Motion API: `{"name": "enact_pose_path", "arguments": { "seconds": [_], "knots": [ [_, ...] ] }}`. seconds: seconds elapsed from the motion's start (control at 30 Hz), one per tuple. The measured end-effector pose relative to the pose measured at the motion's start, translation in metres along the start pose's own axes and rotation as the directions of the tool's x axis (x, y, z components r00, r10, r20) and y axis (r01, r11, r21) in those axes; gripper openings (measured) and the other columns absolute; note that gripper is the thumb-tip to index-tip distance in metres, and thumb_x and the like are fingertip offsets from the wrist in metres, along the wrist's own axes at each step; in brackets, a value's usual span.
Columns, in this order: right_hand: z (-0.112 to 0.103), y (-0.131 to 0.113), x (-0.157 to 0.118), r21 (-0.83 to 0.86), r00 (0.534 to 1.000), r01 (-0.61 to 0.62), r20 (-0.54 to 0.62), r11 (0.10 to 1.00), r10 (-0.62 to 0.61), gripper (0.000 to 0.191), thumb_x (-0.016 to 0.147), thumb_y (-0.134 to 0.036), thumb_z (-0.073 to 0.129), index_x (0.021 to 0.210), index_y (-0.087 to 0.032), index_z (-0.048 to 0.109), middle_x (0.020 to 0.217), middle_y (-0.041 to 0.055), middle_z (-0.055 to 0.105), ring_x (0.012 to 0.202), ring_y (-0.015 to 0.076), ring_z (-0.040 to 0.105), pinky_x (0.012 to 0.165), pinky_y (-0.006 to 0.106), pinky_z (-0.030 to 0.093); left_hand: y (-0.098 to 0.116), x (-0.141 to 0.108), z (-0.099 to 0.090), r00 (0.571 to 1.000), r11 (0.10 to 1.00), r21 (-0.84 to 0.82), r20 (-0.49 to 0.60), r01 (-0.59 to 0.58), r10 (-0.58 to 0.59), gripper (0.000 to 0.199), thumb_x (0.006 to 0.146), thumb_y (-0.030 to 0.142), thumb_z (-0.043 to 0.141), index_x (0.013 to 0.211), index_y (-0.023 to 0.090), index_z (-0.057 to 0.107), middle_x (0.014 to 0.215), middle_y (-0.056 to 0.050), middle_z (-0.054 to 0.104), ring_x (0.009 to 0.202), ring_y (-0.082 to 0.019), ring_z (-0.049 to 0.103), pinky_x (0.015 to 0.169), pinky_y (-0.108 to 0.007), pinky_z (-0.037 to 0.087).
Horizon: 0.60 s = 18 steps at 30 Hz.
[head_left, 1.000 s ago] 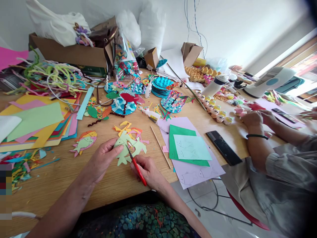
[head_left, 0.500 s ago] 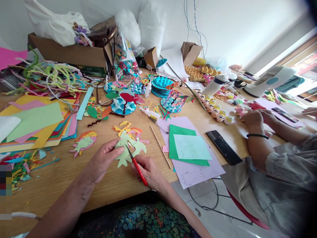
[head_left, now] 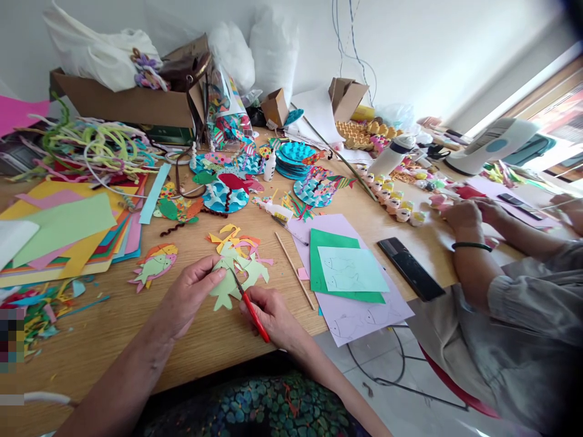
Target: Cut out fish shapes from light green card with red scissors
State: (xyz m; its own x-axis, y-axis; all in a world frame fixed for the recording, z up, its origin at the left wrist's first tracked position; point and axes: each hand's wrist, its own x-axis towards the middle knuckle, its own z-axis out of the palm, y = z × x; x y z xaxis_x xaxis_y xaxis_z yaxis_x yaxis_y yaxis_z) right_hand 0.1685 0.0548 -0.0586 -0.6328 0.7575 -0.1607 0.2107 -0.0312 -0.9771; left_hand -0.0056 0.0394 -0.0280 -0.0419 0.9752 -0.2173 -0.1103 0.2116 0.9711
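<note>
Pinched between the thumb and fingers of my left hand [head_left: 199,290] is a pale green paper fish [head_left: 223,290], with its tail pointing toward me. My right hand [head_left: 268,315] grips red-handled scissors [head_left: 253,314], whose dark blades touch the fish's right edge. Behind the fish, pale green offcuts [head_left: 251,269] lie beside yellow and orange paper scraps [head_left: 231,237]. To the left of my left hand is a small stack of cut paper fish [head_left: 155,266] in green, pink and orange.
A wooden stick [head_left: 294,271] lies right of my hands, beside purple paper [head_left: 348,321] and a light blue sheet with drawn fish [head_left: 353,270]. A black phone [head_left: 410,269] sits further right, near a co-worker's hands [head_left: 469,215]. Coloured paper sheets [head_left: 68,227] are stacked at left.
My hands stay in nearly the same place, still holding the paper fish and the scissors. The blades have shifted slightly along the fish's edge, and the view has moved a little.
</note>
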Motion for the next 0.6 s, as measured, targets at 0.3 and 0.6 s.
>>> {"name": "enact_pose_path", "arguments": {
  "seconds": [0.3,0.6],
  "knots": [
    [-0.0001,-0.0002,-0.0014,0.001,1.000,0.016,-0.007,1.000,-0.016,0.033,0.085,-0.040,0.050,0.062,-0.019,0.040,0.055,-0.0055,0.033,0.051,0.0088,0.030,0.047,0.022,0.022,0.0017,0.0017,0.0020,0.999,0.999,-0.045,0.053,0.004,-0.002,0.014,0.075,0.032,0.066,0.078,0.019,0.067,0.069,0.003,0.060,0.064,-0.011,0.047,0.057,-0.020,0.040],
    [-0.0013,-0.0032,-0.0011,-0.072,0.998,0.049,-0.032,0.996,-0.051,0.036,0.086,-0.039,0.049,0.059,-0.019,0.036,0.055,-0.0057,0.031,0.052,0.0084,0.028,0.047,0.022,0.022,0.0020,0.0013,0.0008,0.999,0.999,-0.048,0.048,0.017,-0.015,0.012,0.073,0.032,0.069,0.078,0.021,0.069,0.058,0.005,0.056,0.062,-0.012,0.047,0.055,-0.019,0.039]
  ]
}}
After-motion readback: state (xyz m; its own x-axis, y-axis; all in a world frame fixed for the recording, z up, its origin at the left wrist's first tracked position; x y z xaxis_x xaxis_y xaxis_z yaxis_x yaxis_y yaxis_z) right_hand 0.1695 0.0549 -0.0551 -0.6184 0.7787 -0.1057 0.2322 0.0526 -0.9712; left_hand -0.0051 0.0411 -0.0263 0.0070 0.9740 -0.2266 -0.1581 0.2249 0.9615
